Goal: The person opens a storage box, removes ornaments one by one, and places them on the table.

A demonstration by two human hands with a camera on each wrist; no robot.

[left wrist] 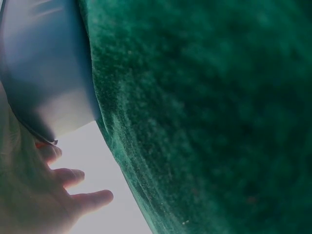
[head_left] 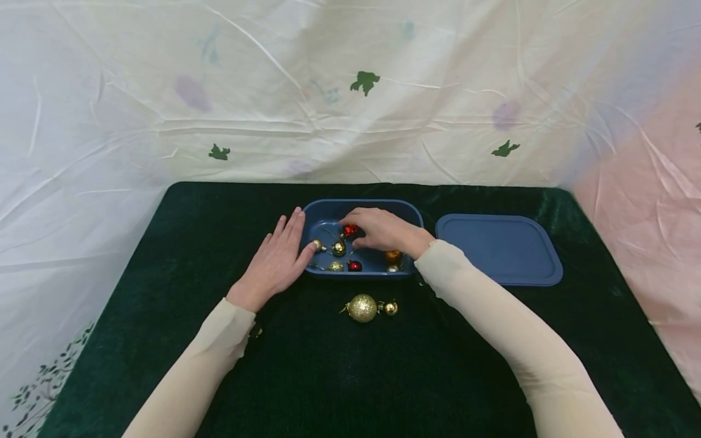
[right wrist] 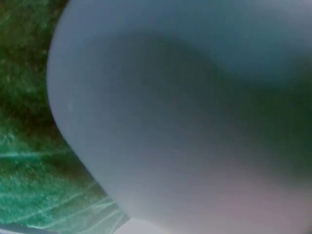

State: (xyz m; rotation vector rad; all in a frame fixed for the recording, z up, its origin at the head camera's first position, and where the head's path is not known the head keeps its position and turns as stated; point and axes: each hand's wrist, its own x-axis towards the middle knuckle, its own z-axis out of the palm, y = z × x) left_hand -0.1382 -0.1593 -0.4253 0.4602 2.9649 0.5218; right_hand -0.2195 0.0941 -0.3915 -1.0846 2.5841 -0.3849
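Note:
A blue rectangular box [head_left: 378,273] holds several small Christmas baubles. My left hand [head_left: 276,258] lies against the box's left end with straight fingers, its thumb over the rim near a small gold bauble [head_left: 317,244]. My right hand [head_left: 386,230] reaches into the box from the right. Its fingers and thumb are spread around a shiny red bauble [head_left: 349,230]; whether they grip it is unclear. Close by lie a gold bauble [head_left: 339,247], a glittery gold one [head_left: 336,266], a dark red one [head_left: 355,266] and an orange-gold one [head_left: 392,256].
The flat blue lid [head_left: 499,249] lies right of the box. In front sit a large glittery gold bauble [head_left: 362,308] and a small shiny gold one [head_left: 390,308]. Dark green cloth [head_left: 339,383] covers the table, and a pale patterned curtain [head_left: 328,134] hangs behind it.

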